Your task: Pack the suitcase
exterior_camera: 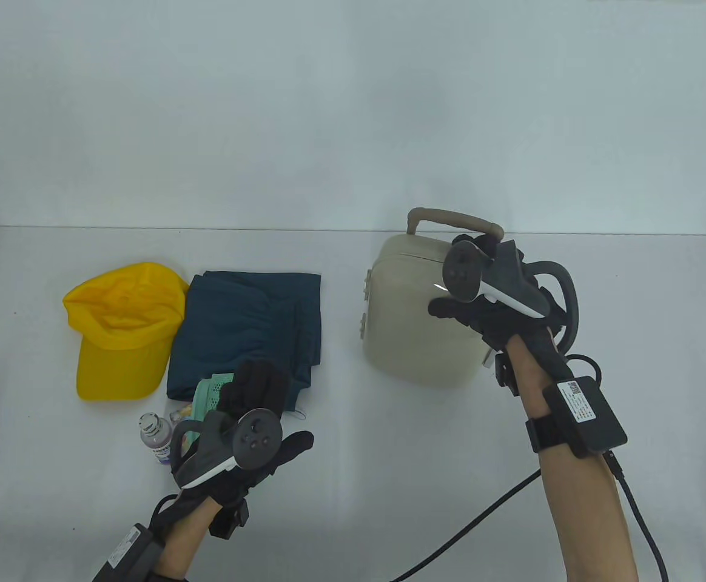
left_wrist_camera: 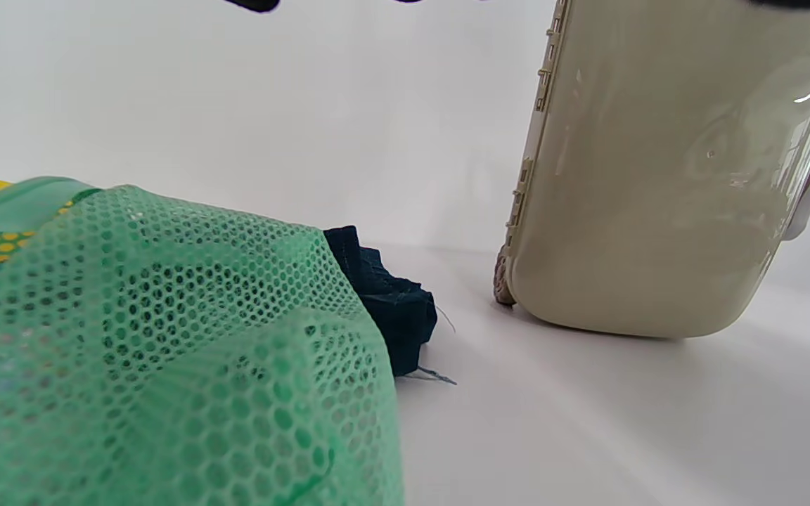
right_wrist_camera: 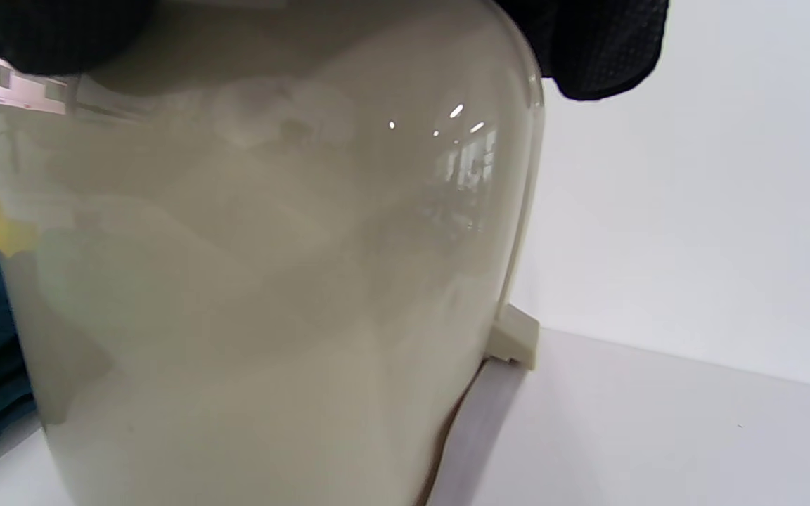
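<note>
Beige suitcase (exterior_camera: 416, 309), upright: gripped at top by right hand (exterior_camera: 486, 297). Green mesh pouch (exterior_camera: 210, 394): under relaxed left hand (exterior_camera: 250, 418).

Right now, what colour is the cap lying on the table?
Bright yellow cap, clearest in the table view.

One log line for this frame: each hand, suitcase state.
left hand: over green mesh bag | right hand: on suitcase | suitcase: closed, upright | packed: nothing yet
</note>
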{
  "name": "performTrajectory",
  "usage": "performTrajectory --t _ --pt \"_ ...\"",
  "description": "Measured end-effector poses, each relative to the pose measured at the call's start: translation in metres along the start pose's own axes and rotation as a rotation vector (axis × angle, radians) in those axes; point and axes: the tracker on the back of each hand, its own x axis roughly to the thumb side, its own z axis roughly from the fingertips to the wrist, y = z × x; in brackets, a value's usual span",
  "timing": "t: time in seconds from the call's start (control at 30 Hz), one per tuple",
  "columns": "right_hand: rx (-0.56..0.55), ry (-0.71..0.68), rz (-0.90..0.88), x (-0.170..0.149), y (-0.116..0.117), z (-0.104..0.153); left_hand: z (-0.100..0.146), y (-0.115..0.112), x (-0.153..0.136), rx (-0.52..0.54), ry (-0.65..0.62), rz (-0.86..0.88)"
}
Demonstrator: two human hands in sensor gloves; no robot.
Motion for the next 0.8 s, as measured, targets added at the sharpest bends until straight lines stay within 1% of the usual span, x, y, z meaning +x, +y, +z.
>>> performTrajectory --t 0.13,0.23,0.27,0.33,0.37,0.43,0.53,0.63,0.7,0.8 --pt "-0.001 -0.054 0.003 0.011 -0.002 0.004 -0.006 0.003 0.000 -0.024 0.004 0.038" --pt "0.002 -0.076 -0.002 0.017 -0.002 0.006 -0.024 0.011 0.002 -0.050 0.028 0.042" --pt "0.004 -0.074 -0.005 0.018 -0.001 0.006 -0.034 0.014 0.002 -0.067 0.054 0.078" --pt "-0.001 -0.057 0.017 0.020 0.000 0.007 -0.053 0.015 0.002 -0.093 0.090 0.236" --pt "-0.005 -0.050 0.029 0.020 0.000 0.008 -0.064 0.014 0.004 -0.103 0.112 0.343" --pt "-0.005 -0.031 0.062 0.021 0.000 0.009 -0.081 0.009 0.008 -0.114 0.139 0.485" --pt "0.020 0.002 0.142 0.026 0.000 0.009 -0.103 -0.004 0.022 -0.158 0.156 0.602" --pt "0.039 0.018 0.196 0.030 0.001 0.007 -0.119 -0.018 0.029 -0.164 0.188 0.635" --pt "0.042 0.016 0.205 0.031 0.001 0.007 -0.127 -0.031 0.030 -0.175 0.211 0.690" --pt "0.034 0.005 0.194 0.029 0.003 0.007 -0.137 -0.048 0.026 -0.176 0.245 0.710"
